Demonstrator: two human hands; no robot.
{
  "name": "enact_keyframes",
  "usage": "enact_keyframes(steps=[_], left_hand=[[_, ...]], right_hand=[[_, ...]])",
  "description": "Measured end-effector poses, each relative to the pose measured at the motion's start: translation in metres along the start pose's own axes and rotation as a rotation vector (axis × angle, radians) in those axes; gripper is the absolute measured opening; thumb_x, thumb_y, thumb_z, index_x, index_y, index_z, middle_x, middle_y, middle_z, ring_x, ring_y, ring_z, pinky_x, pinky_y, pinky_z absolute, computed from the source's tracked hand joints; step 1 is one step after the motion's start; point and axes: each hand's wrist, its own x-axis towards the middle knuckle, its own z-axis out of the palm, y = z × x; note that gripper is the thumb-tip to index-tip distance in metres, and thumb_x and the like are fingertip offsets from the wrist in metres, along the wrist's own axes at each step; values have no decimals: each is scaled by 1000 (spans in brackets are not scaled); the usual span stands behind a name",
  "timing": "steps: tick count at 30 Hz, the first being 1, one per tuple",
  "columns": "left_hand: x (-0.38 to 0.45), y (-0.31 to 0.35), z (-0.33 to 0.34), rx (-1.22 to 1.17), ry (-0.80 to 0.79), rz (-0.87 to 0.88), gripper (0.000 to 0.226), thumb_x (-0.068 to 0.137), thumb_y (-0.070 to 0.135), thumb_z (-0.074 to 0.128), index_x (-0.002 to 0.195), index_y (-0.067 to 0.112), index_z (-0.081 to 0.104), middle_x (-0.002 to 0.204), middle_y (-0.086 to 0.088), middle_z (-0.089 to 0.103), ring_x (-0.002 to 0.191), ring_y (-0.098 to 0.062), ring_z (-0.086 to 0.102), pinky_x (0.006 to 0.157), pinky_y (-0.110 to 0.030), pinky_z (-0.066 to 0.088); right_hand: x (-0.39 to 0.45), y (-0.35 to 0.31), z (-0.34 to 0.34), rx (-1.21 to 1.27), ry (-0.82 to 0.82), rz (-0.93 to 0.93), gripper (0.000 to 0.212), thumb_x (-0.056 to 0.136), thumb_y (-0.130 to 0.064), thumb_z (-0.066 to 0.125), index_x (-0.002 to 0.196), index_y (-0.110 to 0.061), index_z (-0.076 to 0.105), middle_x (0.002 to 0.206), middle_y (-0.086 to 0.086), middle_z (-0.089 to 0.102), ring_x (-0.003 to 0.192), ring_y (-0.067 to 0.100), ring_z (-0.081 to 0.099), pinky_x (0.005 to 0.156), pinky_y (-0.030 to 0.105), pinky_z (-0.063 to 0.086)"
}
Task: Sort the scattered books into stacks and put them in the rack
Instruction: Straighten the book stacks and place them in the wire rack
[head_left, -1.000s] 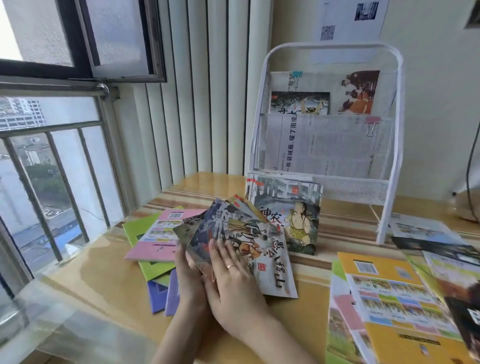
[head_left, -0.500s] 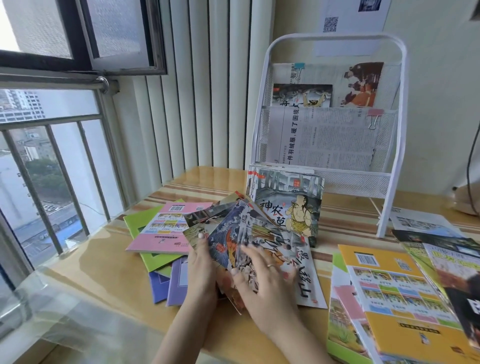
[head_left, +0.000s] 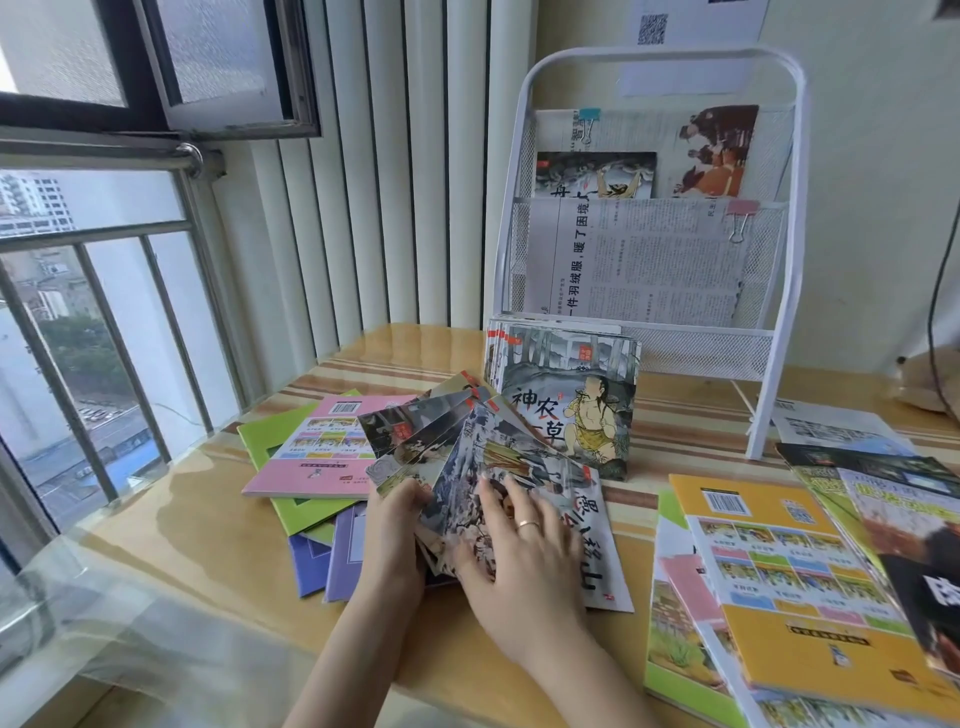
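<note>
Right now both hands work a fan of thin picture books (head_left: 483, 457) lying on the table (head_left: 171, 509) in front of the rack (head_left: 779, 260). The left hand (head_left: 397, 530) grips the fan's left edge, thumb curled over the top cover and the fingers hidden beneath. The right hand (head_left: 524, 556) lies flat on the uppermost book, fingers straight and spread, a ring (head_left: 529, 524) on one of them.

Just behind the fan, a stack of similar books (head_left: 566, 395) stands upright against the foot of the rack, its front cover showing a seated figure. The rack's upper pockets hold a newspaper (head_left: 639, 260) fastened with a pink clip (head_left: 740, 218), one more picture book (head_left: 595, 174) and another clipped paper (head_left: 675, 140).

To the left of the fan lies a pink book (head_left: 311, 447) on top of a green book (head_left: 280, 483), with purple books (head_left: 332, 556) poking out beneath, touching the left wrist. Well to the right, a yellow book (head_left: 789, 597) tops a loose spread of more books, some sliding off the frame's edge.
</note>
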Motion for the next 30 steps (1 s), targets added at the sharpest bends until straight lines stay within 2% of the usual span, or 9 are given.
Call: enact_keyframes(steps=[5,8,10,12,15,17,24,27,30], left_hand=[[1,1,-4,21,4,-23,36,52,15,54,87,8,49,86,-16,51,71,-28,50,53,-32,42],[-2,3,-3,30,-19,-60,22,56,11,51,78,7,49,81,-18,52,68,-29,51,55,-33,41],[-5,3,-1,20,-23,-70,6,66,4,48,66,8,44,64,-15,52,60,-27,48,55,-31,38],[-5,2,-2,1,-21,-82,18,69,-4,44,59,10,39,50,-7,46,51,-24,42,52,-28,35],[-2,3,-2,-16,-17,-92,21,52,4,48,67,11,36,60,-9,41,44,-23,44,41,-24,37],[-1,3,-4,-20,-14,-98,22,57,5,47,72,12,32,57,-8,40,31,-18,42,32,-18,32],[-4,4,-4,-59,-69,-156,12,70,1,42,62,11,40,45,-3,52,35,-19,47,44,-18,38],[-4,3,-5,-101,-78,-103,11,75,0,47,69,3,55,53,-9,62,38,-20,56,44,-20,45],[-1,3,-6,-128,-67,-39,14,79,0,52,75,-2,65,61,-12,66,41,-17,61,49,-23,50]], right_hand=[[-2,0,-2,12,31,-106,80,76,-77,-7,147,-43,12,152,-8,22,135,21,19,109,44,11],[3,4,-1,61,71,-14,80,75,-71,3,148,-39,13,146,-9,27,131,17,22,108,39,19],[5,5,0,54,56,89,87,69,-73,0,149,-37,4,150,-5,18,136,19,16,110,42,16],[6,6,0,54,-25,193,89,70,-79,0,148,-37,-8,158,-2,-3,143,23,0,112,52,3],[6,7,-2,39,-84,335,83,80,-79,10,145,-36,-21,156,4,-19,144,32,-14,109,60,-10],[6,10,-3,24,-80,383,84,82,-77,10,145,-34,-23,156,8,-19,143,34,-15,109,63,-11],[7,19,-1,64,-51,249,78,85,-73,18,147,-37,-14,157,0,-17,145,26,-13,111,57,-9],[6,18,0,133,67,102,77,80,-74,10,147,-39,-2,158,-11,1,145,13,-1,115,46,0],[11,18,1,195,189,238,86,79,-77,16,149,-31,-2,158,-4,3,145,19,2,116,45,6]])
